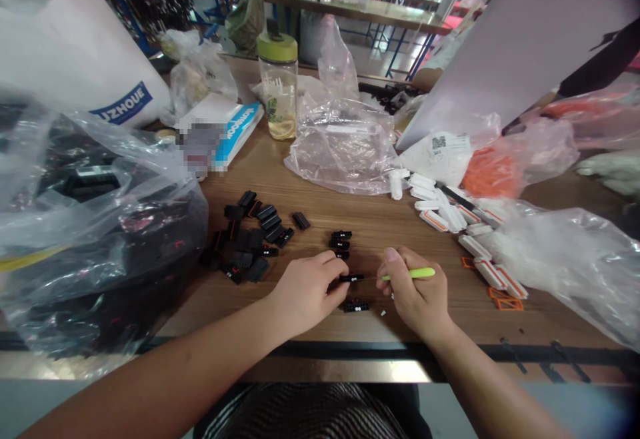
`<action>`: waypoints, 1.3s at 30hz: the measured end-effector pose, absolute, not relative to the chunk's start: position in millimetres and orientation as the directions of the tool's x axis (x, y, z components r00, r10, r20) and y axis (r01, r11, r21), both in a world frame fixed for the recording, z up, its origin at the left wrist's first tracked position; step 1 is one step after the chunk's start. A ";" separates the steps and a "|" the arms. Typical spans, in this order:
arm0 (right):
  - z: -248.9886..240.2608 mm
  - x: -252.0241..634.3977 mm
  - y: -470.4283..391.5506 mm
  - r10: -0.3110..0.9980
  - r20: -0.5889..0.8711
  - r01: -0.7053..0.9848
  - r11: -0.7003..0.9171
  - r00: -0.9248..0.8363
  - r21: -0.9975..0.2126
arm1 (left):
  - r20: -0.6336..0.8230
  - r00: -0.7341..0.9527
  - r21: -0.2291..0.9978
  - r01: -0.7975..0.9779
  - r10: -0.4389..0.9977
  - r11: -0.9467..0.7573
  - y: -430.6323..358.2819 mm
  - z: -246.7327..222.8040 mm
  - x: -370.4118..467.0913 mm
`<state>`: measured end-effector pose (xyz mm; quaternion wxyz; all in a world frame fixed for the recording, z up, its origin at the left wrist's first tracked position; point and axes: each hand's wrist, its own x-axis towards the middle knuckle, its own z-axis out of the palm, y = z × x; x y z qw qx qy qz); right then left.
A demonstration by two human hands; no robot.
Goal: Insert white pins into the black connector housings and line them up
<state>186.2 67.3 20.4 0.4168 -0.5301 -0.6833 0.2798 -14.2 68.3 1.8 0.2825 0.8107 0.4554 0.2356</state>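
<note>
My left hand pinches the left end of a small black connector with white dots, at the middle of the wooden table. In my right hand is a thin tool with a yellow-green handle, its thin shaft pointing left at that connector. Whether the tip touches the connector is too small to tell. Below lies another black connector; several more lie in a column above. A tiny white piece rests between my hands. Left of them is a pile of black connectors.
White housings and orange frames lie at the right beside plastic bags. A large bag of black parts fills the left. Behind stand a bottle and a clear bag.
</note>
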 end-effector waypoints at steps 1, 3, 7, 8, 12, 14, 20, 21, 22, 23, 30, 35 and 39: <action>20.1 186.5 67.3 0.957 0.274 0.491 0.282 -0.090 -0.824 | 0.123 0.475 0.674 0.604 0.871 -0.424 68.3 1.9 -14.3; 19.5 187.0 67.5 0.957 0.278 0.487 0.282 -0.082 -0.827 | 0.119 0.475 0.675 0.605 0.872 -0.422 68.3 1.6 -14.5; 18.5 187.3 67.9 0.957 0.281 0.487 0.280 -0.072 -0.827 | 0.130 0.472 0.674 0.603 0.872 -0.427 68.3 -0.4 -14.6; 18.5 187.1 67.8 0.957 0.281 0.490 0.282 -0.076 -0.825 | 0.134 0.471 0.675 0.601 0.872 -0.429 68.4 -0.7 -14.5; 19.2 185.7 66.8 0.949 0.299 0.529 0.307 -0.103 -0.791 | 0.128 0.476 0.669 0.607 0.870 -0.430 68.8 -0.4 -13.9; 19.5 184.6 66.0 0.942 0.308 0.565 0.327 -0.133 -0.757 | 0.122 0.481 0.667 0.608 0.868 -0.430 68.9 0.3 -13.8; 18.7 185.2 64.6 0.929 0.333 0.596 0.361 -0.162 -0.718 | 0.112 0.482 0.665 0.613 0.869 -0.426 68.3 2.9 -14.7; 18.6 186.0 64.9 0.937 0.327 0.569 0.336 -0.122 -0.751 | 0.106 0.479 0.664 0.618 0.871 -0.421 68.2 3.2 -14.8; 18.6 186.8 65.3 0.945 0.319 0.538 0.308 -0.076 -0.784 | 0.102 0.475 0.663 0.622 0.874 -0.416 68.0 3.3 -14.8; 18.6 187.6 65.8 0.950 0.310 0.511 0.283 -0.033 -0.812 | 0.100 0.472 0.662 0.626 0.876 -0.413 67.9 3.2 -14.9; 18.0 187.8 66.5 0.962 0.274 0.493 0.246 -0.016 -0.835 | 0.101 0.467 0.662 0.628 0.879 -0.410 67.3 2.7 -14.5; 17.9 186.7 65.9 0.957 0.290 0.509 0.263 -0.027 -0.820 | 0.099 0.466 0.665 0.626 0.879 -0.407 67.9 4.8 -14.4; 16.4 188.1 65.8 0.956 0.294 0.504 0.263 -0.019 -0.823 | 0.112 0.466 0.666 0.620 0.878 -0.414 68.1 3.5 -14.4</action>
